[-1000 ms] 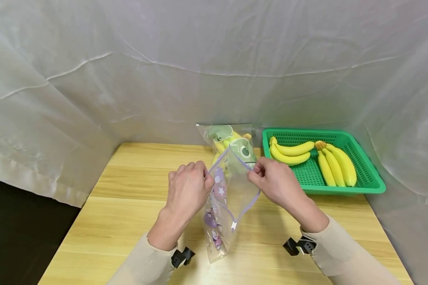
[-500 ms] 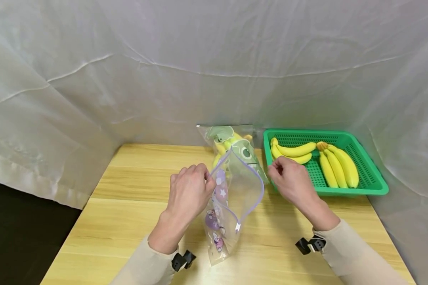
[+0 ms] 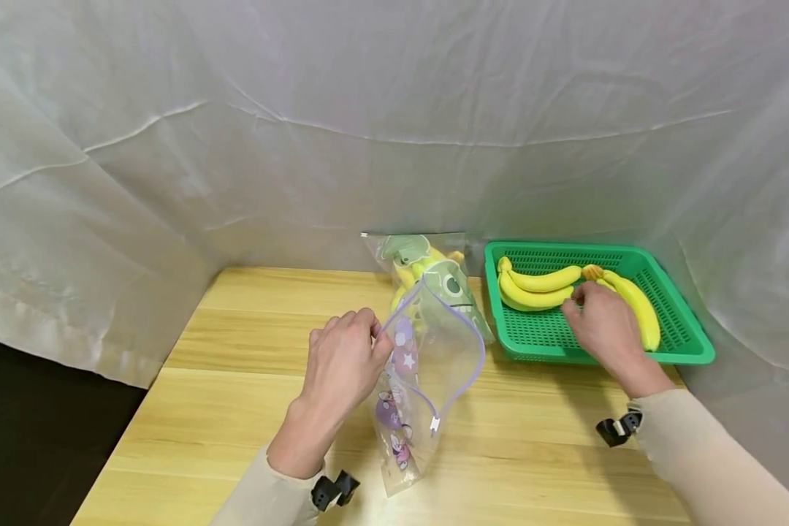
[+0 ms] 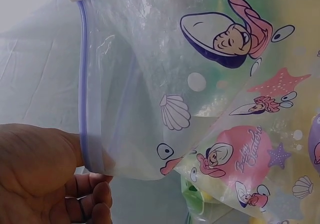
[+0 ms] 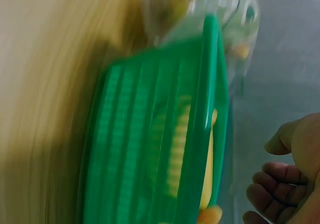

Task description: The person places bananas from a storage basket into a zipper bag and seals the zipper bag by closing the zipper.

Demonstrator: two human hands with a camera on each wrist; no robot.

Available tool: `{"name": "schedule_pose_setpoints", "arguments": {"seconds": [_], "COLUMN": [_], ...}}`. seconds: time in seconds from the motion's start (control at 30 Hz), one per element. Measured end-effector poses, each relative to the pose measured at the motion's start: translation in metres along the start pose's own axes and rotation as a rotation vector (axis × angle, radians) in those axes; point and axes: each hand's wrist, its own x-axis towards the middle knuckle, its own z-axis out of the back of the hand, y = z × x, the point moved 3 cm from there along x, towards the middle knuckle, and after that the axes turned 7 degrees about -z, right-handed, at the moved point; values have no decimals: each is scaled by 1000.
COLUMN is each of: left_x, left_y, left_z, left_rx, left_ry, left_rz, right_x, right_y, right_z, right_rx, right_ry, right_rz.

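Note:
My left hand (image 3: 345,358) pinches the purple zip edge of a clear slider bag (image 3: 456,347), whose mouth gapes in the head view. In the left wrist view, thumb and fingers grip the bag's edge, and cartoon shells and starfish are printed on the plastic. My right hand (image 3: 608,321) is over the green basket (image 3: 508,347), its thumb and fingers apart and loosely bent, holding nothing. It partly covers the right bunch of bananas (image 3: 639,303); the left bunch (image 3: 535,296) lies beside its fingertips. The right wrist view shows the hand (image 5: 295,174) above the basket rim.
Behind the held bag lies another clear bag (image 3: 456,288) with green cartoon print and bananas inside, close to the basket's left side. A grey cloth wall (image 3: 342,183) stands along the wooden table's (image 3: 237,387) back edge.
My right hand has let go of the bag's edge and moved right, over the basket. My left hand has kept its pinch, and the bag's mouth stays spread.

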Motion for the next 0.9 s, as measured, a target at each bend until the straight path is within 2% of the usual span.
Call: {"name": "schedule_pose_setpoints", "arguments": {"seconds": [0.27,0.5,0.73,0.9], "left_x": [-2,-4,-5,-5], "left_y": [2,3,2,2], "left_z": [1,0,-1,-2], "left_rx": [-3,0,1,-4], "left_ry": [-1,20,30,30], "left_rz": [3,7,-6,-8], "right_x": [34,51,52,56], "right_y": [-74,-124,-142,-144], "right_z": [12,7,5,8], "right_rx": [-107,-138,-109,-78], "right_ry": [70,135,231,230], "right_rz": [-123,-174,-280,-273]}}
